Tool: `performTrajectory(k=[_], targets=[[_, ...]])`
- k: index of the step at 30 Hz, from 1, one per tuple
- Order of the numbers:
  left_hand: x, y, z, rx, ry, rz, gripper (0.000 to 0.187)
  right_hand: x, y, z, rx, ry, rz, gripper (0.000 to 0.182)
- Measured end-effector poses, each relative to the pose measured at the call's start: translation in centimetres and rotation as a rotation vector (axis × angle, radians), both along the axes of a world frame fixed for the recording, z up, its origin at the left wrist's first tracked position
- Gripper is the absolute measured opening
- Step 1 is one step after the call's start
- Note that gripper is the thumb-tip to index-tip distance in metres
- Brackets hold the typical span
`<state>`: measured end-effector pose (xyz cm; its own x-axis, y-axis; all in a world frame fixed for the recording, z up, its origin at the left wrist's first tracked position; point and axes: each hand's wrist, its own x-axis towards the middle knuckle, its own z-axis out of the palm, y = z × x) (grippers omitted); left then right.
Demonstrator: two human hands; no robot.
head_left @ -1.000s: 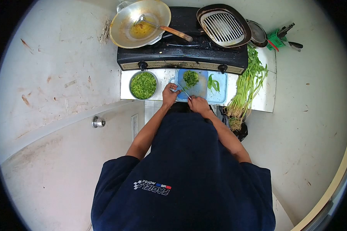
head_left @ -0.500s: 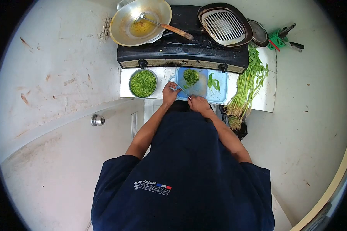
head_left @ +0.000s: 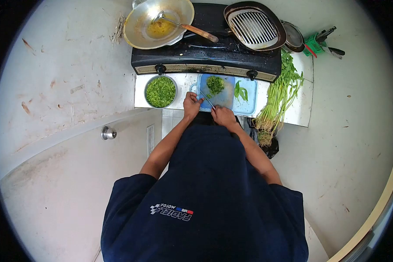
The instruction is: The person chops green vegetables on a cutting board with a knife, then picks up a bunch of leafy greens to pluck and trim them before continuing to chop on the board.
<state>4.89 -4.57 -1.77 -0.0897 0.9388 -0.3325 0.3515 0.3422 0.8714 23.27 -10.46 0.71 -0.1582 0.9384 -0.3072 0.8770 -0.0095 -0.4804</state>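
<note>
My right hand (head_left: 223, 117) is closed around the handle of a knife (head_left: 207, 99), whose blade points up and left over the blue cutting board (head_left: 228, 102). At the board's left edge, my left hand (head_left: 191, 106) has its fingers curled together close to the blade; what they hold, if anything, is too small to make out. A pile of chopped greens (head_left: 215, 85) lies on the board just beyond the blade. Some whole green leaves (head_left: 241, 91) rest farther right on the board. Left of my hands stands a round bowl (head_left: 175, 99) full of chopped greens (head_left: 160, 92).
Behind the board is a black stove (head_left: 205, 61) carrying a wok (head_left: 133, 32) with a wooden-handled ladle (head_left: 201, 32) and a grill pan (head_left: 273, 39). Long-stemmed greens with roots (head_left: 280, 96) lie at right. A green basket (head_left: 313, 44) with knives stands beyond them.
The view has shifted slightly. My left fingers have moved a little along the blade side, and the knife has turned slightly. The chopped greens and leaves stay in place.
</note>
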Motion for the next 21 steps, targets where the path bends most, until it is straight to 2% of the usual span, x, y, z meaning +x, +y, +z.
performTrajectory(k=[14, 21], targets=[[-0.1, 0.2, 0.3, -0.091, 0.001, 0.026, 0.042, 0.3, -0.5, -0.5, 0.039, -0.012, 0.029, 0.042], [-0.1, 0.1, -0.4, -0.054, -0.008, 0.047, 0.039, 0.3, -0.4, -0.1, 0.009, -0.014, 0.063, 0.043]])
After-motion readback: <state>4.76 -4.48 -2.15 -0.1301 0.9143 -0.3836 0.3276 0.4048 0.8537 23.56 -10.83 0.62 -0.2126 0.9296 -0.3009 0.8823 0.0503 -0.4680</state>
